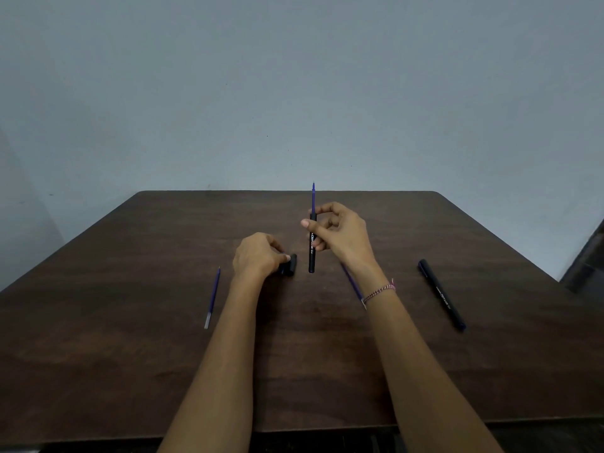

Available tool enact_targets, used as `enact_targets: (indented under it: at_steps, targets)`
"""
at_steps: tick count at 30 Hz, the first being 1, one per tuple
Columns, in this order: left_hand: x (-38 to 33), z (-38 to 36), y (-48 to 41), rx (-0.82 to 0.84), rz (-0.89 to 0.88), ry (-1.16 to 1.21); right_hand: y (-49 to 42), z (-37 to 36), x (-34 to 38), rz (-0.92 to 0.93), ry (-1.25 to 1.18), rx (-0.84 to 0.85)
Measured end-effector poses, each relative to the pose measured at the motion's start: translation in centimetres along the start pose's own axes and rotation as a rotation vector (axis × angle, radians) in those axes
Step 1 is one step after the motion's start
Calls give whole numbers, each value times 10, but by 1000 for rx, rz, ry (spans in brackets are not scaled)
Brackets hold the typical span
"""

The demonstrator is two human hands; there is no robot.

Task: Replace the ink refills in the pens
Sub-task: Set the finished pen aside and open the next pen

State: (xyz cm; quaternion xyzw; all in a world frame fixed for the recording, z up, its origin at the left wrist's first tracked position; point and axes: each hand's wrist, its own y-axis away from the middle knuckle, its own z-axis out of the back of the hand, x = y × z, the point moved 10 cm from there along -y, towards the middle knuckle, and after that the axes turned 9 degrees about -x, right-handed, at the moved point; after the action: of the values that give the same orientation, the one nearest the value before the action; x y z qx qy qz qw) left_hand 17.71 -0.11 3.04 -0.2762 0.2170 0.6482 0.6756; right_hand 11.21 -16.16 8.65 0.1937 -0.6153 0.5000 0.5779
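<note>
Head view: right hand (343,237) pinches upright pen barrel (312,253), refill (313,197) protruding above; left hand (256,256), beside barrel, grips black pen piece (292,265).

- Setting: a plain indoor room used as a desk spot; whether it is a home or an office cannot be told.
- Landmark: a dark brown wooden table (114,338) with rounded far corners and a blotchy, worn top.
- Behind the table: a pale blue-grey painted wall (294,76) with a few small marks.
- Off the table's right edge: a dark structure (588,256), cut by the frame, unidentifiable.
- On the table: a capped black pen (442,294) and a loose blue refill (212,297), stationery only.
</note>
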Motion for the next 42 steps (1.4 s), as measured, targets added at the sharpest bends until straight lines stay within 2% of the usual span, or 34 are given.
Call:
enact_targets:
  at_steps: [12,18,25,27,29,31,33,36,42]
  targets:
    - [0,6,4,-30,-21,-95,0,-1,9,15,-202,33]
    - [-2,10,5,-68,-32,-171,1,-4,9,81,-82,35]
    - [1,28,5,-252,14,-169,1,-5,4,79,3,42]
    - [-8,35,5,-330,-50,-73,1,-5,3,75,38,37]
    - [-24,45,8,-382,-163,222,0,-5,1,65,51,29]
    - [-39,50,14,-315,-239,637,-1,-4,-1,58,60,17]
    - [-49,47,19,-206,-254,844,-1,-2,-2,53,77,6]
    - [-56,40,21,-122,-267,877,-1,0,-4,38,89,-5]
    - [-50,32,17,-126,-217,799,-1,0,-5,34,120,-17]
